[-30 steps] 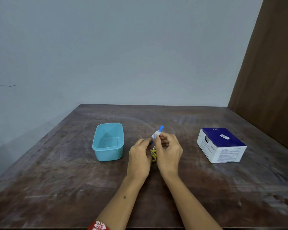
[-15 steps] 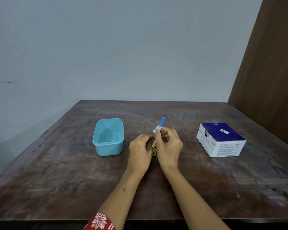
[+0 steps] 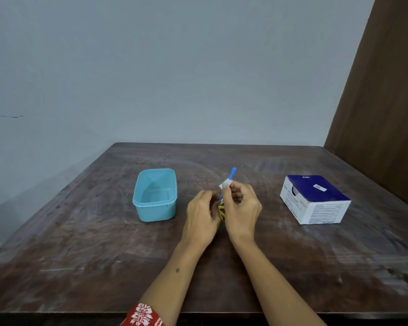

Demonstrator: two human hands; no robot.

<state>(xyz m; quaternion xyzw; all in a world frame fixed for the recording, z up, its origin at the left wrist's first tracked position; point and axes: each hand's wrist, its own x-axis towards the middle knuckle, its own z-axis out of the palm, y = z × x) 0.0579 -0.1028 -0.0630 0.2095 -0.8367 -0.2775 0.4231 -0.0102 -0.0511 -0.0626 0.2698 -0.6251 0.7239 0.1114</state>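
My right hand (image 3: 242, 209) pinches a slim blue-and-white needle-like item (image 3: 231, 175) near its white middle, its blue end pointing up and away. My left hand (image 3: 201, 214) sits just left of it, fingers curled toward the item's lower end; what it grips is hidden between the hands. A small yellow object (image 3: 221, 211) shows between both hands, low near the table. Both hands hover over the middle of the dark wooden table (image 3: 80, 243).
An open light-blue plastic tub (image 3: 155, 195) stands left of the hands. A blue-and-white cardboard box (image 3: 315, 198) sits to the right. A grey wall is behind the table and a brown wooden panel (image 3: 386, 114) rises at the right.
The blue-and-white item has been drawn slightly up and away, with more of its blue tip showing above my right fingers. The camera view has shifted a little; both hands stay together.
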